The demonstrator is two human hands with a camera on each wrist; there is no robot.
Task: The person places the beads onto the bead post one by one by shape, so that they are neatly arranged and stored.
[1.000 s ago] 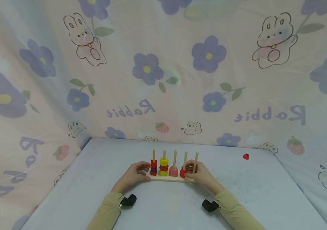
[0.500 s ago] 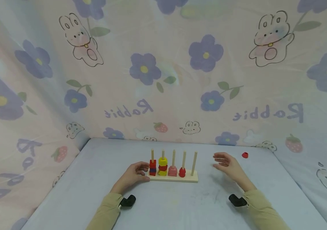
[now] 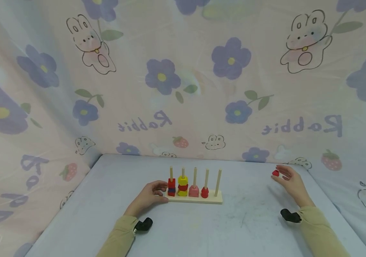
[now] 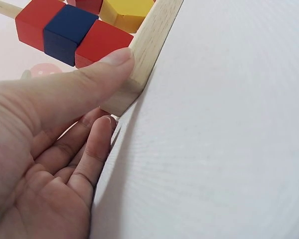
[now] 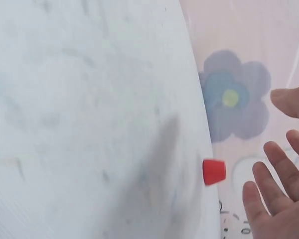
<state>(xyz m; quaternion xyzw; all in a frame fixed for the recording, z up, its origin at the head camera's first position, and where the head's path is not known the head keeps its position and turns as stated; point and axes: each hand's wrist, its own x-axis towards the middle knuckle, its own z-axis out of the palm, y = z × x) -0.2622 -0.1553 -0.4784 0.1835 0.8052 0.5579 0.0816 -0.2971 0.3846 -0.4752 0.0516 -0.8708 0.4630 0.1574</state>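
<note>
A wooden peg stacker (image 3: 196,200) stands on the table, with upright pegs in a row. Its leftmost peg carries red and blue blocks (image 4: 70,35); beside it are a yellow and red stack (image 3: 183,186), a pink piece (image 3: 194,191) and red pieces (image 3: 204,192). The rightmost peg is bare. My left hand (image 3: 152,192) grips the stacker's left end, its thumb (image 4: 102,74) on the wooden base and its fingers curled by the end. My right hand (image 3: 291,181) reaches around a small red tapered piece (image 5: 214,172), fingers spread and apart from it in the right wrist view.
The white table (image 3: 202,232) ends at a patterned cloth (image 3: 196,107) that hangs behind and at the sides. The red piece lies near the table's far right. Dark wrist cameras (image 3: 290,216) sit on both sleeves.
My right hand has let go of the stacker's right end and moved right, to the small red piece. My left hand has stayed at the stacker's left end.
</note>
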